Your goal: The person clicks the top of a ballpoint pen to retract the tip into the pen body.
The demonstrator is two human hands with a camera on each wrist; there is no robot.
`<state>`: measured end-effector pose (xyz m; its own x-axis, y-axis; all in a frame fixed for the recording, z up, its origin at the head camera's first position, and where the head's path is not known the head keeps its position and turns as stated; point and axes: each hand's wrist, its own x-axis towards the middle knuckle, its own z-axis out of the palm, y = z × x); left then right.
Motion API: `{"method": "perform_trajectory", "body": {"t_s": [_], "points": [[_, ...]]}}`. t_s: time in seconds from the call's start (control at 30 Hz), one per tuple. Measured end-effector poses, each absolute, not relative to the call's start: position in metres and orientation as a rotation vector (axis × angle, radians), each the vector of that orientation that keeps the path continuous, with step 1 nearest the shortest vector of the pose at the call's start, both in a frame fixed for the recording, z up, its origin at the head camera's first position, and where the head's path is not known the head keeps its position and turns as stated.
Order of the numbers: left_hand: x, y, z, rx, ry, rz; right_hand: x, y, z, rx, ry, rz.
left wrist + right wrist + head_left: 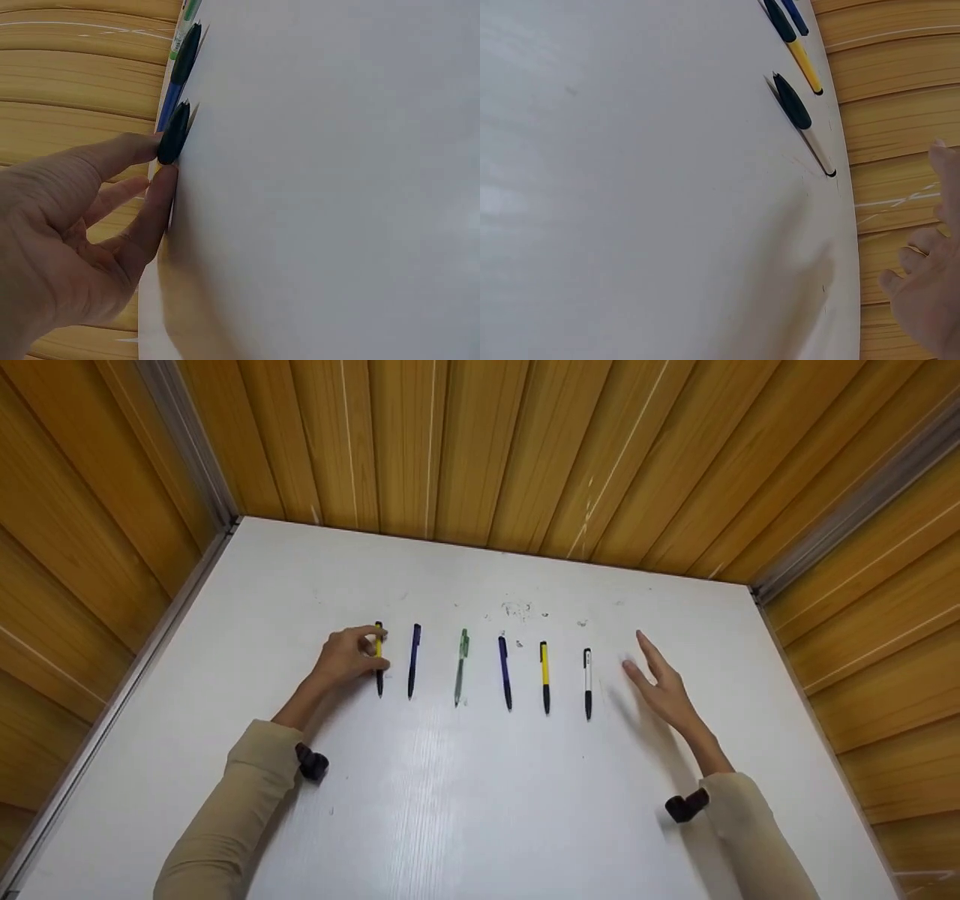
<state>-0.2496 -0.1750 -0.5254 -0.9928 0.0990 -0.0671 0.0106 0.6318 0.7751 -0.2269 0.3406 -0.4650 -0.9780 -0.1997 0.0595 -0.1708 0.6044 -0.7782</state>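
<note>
while the left hand (349, 654) pinches the outer yellow pen (379, 647) between thumb and fingers, the right hand (664, 691) grasps nothing, its fingers loose and spread well to the right of the green pen (461, 669). the pinched pen is the farthest to the left of the green pen, with one blue pen (414, 661) between them; i cannot tell whether it is lifted or rests on the white table (480, 825). right of the green pen come a second blue pen (505, 673), another yellow pen (545, 677) and a white pen (588, 684). the slim barrels look easy to roll, so uneven finger pressure could turn the pinched pen out of line. if it slipped, it might roll towards the green pen and knock the blue one beside it. a low sweep of the right hand towards the green pen would probably catch the white pen first, and a hard nudge could push neighbours together.
</note>
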Motion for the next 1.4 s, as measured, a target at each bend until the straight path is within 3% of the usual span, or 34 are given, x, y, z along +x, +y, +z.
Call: {"method": "perform_trajectory", "body": {"t_s": [0.6,0.9,1.4], "points": [[-0.249,-0.168,-0.518,0.06,2.798,1.167,-0.24,0.348,-0.478,-0.329,2.694,-1.431],[-0.251,-0.174,-0.513,-0.084,2.59,1.414,-0.253,0.362,-0.497,-0.235,2.545,-1.615],[-0.244,-0.183,-0.503,-0.133,2.203,1.696,-0.257,0.323,-0.492,-0.421,2.374,-1.837]]}}
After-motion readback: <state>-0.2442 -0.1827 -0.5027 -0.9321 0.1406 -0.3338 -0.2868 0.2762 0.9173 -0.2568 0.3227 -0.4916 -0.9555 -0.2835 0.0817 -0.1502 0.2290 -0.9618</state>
